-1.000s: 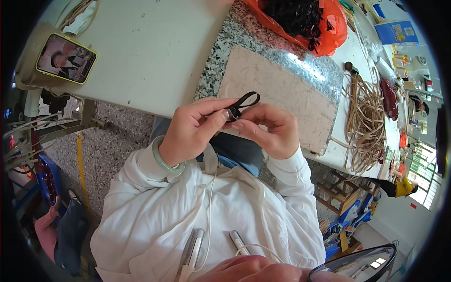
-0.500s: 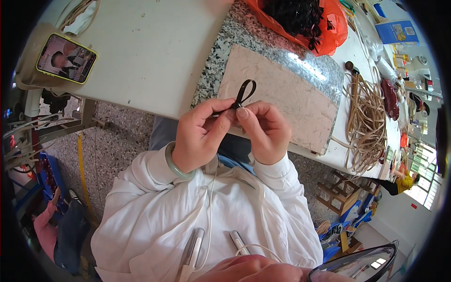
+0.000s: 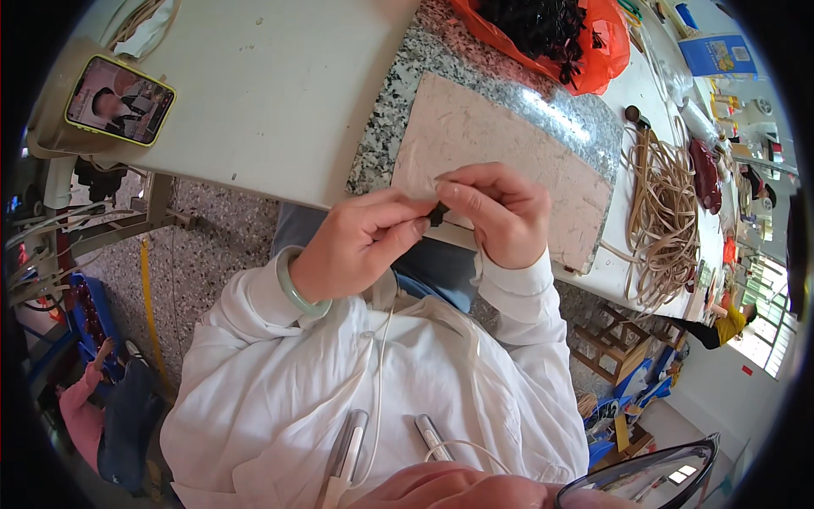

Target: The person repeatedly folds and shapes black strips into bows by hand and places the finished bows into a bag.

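Note:
A short piece of black strap (image 3: pixel 437 214) pokes out between my hands, just past the near edge of the table; most of it is hidden by fingers. My left hand (image 3: pixel 365 237), with a pale green bangle at its wrist, pinches the strap between thumb and forefinger. Close beside it, slightly higher, my right hand (image 3: pixel 500 212) has its thumb and forefinger pressed together; what they hold, if anything, is hidden. Beyond my hands lies a worn pinkish board (image 3: pixel 500 161) on a speckled stone slab (image 3: pixel 381 127).
An orange-red plastic bag (image 3: pixel 606 64) full of black strips (image 3: pixel 534 34) sits at the slab's far side. On the right lie a tangle of beige strips (image 3: pixel 661 220) and a hammer (image 3: pixel 634 116). A phone (image 3: pixel 120 100) rests at the table's left. Another person (image 3: pixel 89 407) is at lower left.
The black loop that stood up between my fingers no longer shows. My right hand has shifted right and turned, and my left hand has moved slightly left and down.

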Motion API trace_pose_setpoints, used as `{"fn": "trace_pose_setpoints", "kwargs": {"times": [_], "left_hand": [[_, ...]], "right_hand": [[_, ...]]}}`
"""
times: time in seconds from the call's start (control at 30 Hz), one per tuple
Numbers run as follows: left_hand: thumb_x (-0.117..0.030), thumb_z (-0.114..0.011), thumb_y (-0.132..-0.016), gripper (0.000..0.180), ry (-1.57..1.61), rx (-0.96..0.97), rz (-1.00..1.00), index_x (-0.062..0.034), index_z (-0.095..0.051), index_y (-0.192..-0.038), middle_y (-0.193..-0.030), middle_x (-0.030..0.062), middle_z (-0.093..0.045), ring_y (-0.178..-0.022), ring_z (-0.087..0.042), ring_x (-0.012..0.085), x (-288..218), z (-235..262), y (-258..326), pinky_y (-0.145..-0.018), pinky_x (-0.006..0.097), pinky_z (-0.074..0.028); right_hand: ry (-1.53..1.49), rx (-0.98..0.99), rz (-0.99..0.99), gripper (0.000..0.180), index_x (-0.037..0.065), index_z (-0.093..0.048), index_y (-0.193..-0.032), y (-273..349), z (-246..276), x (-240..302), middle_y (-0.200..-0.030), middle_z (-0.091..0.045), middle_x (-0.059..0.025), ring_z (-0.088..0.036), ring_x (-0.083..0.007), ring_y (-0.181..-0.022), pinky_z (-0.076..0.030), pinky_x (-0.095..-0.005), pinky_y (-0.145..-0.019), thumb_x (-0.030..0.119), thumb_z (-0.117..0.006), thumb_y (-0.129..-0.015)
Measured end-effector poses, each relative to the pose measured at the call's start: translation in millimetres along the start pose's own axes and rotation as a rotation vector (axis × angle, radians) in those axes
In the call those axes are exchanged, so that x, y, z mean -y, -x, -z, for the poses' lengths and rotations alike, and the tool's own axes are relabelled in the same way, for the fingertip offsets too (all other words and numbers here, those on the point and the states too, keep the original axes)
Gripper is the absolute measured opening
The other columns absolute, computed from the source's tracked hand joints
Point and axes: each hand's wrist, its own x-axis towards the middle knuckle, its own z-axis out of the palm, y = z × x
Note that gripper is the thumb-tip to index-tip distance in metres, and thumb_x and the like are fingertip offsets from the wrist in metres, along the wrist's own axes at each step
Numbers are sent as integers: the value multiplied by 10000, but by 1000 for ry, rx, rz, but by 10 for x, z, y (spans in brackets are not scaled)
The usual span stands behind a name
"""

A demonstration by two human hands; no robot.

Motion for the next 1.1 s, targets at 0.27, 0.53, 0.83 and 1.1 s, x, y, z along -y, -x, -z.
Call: {"fn": "trace_pose_setpoints", "kwargs": {"times": [0.27, 0.53, 0.83, 1.1], "left_hand": [[-83, -518, -909, 198, 942, -27, 468, 43, -599, -1040, -882, 33, -594, -772, -577, 112, 7, 51, -88, -738, 222, -486], [-66, -562, -882, 165, 218, -200, -55, 13, -640, -1004, -910, 46, -585, -808, -574, 110, 6, -9, -147, -751, 213, -483], [-101, -629, -846, 155, 427, -364, 187, 51, -658, -854, -769, 61, -620, -662, -605, 103, -41, -149, -112, -594, 206, -518], [-104, -585, -867, 134, 796, -178, 446, 29, -600, -862, -752, 95, -628, -632, -647, 186, -166, 56, -158, -593, 267, -553]], "right_hand": [[327, -195, 496, 158, 4, -660, -961, -67, -155, -21, -789, -620, -32, -577, -104, -656, -460, -213, -522, -3, -598, -816], [-95, 135, -101, 147, -30, -641, -928, 88, 7, -103, -813, -619, -63, -584, -87, -666, -480, -199, -558, 95, -630, -852], [593, 9, 470, 107, 8, -573, -763, 56, -94, -194, -710, -570, -47, -550, -119, -589, -436, -268, -503, 30, -676, -741], [310, 137, 209, 85, -10, -565, -876, 74, 7, 8, -776, -563, -37, -535, -104, -627, -447, -231, -546, 35, -608, -817]]}}
